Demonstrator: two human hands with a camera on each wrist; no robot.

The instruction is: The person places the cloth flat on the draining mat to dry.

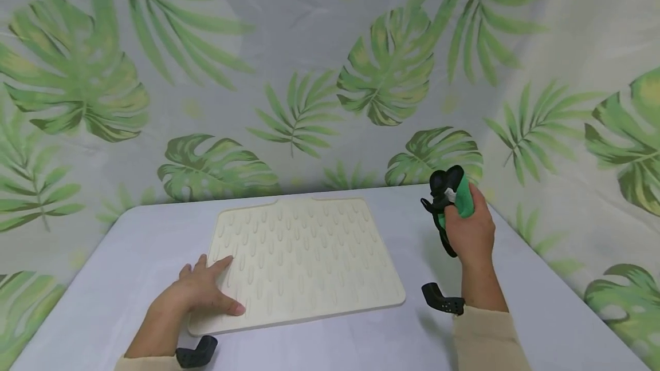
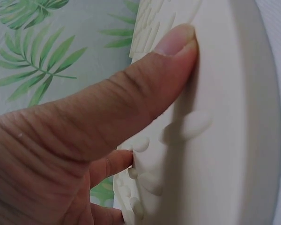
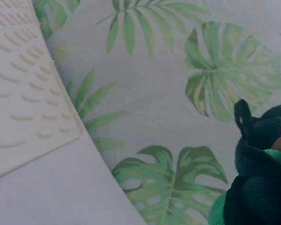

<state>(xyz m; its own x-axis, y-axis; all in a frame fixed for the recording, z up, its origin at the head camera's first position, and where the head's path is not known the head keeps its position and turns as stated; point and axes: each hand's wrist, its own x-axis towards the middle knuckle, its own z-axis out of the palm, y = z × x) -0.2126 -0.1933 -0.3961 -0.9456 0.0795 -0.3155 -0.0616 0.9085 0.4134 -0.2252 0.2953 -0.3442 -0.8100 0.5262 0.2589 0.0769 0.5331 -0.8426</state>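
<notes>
A cream draining mat [image 1: 304, 256] with rows of raised oval ridges lies flat on the white table. My left hand [image 1: 203, 292] rests on its near left corner, fingers spread. Close up in the left wrist view, the thumb [image 2: 145, 89] lies along the mat's ridged face [image 2: 215, 154]. At the right, my right hand [image 1: 473, 232] grips a small black and green plush toy [image 1: 439, 185], held up above the table. Fuzzy black fabric of the toy [image 3: 255, 194] shows in the right wrist view, while most of that hand is out of frame there.
White cloth [image 1: 412, 325] covers the table. Behind it hangs a leaf-printed curtain [image 1: 309, 27], which also runs down the right side. Each wrist carries a black camera mount [image 1: 442, 299].
</notes>
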